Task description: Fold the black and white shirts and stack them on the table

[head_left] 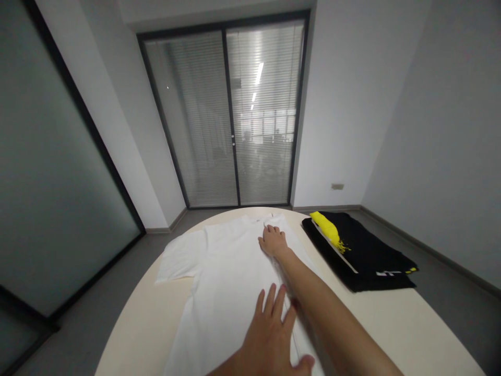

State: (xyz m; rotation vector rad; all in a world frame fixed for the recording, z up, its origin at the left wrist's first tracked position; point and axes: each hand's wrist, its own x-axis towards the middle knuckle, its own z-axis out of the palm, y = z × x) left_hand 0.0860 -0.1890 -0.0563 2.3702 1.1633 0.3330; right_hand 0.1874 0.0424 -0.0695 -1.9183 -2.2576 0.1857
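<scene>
A white short-sleeved shirt (230, 266) lies spread on the pale round table (136, 324), its left sleeve stretched out toward the table's left edge. Its right side shows a long crease or folded edge running toward me. My right hand (273, 240) rests on the shirt's far right part near the collar, fingers apart and lightly bent. Nearer to me, my left hand (270, 329) is over the shirt's lower right part, palm down with its fingers spread. Neither hand has anything gripped in it.
On the table's right side lies a stack of black folded cloth (364, 250) with a yellow patch (326, 228) on top. Beyond the table stand glass doors with blinds (262, 120) and white walls. A frosted glass panel (58, 183) is at the left.
</scene>
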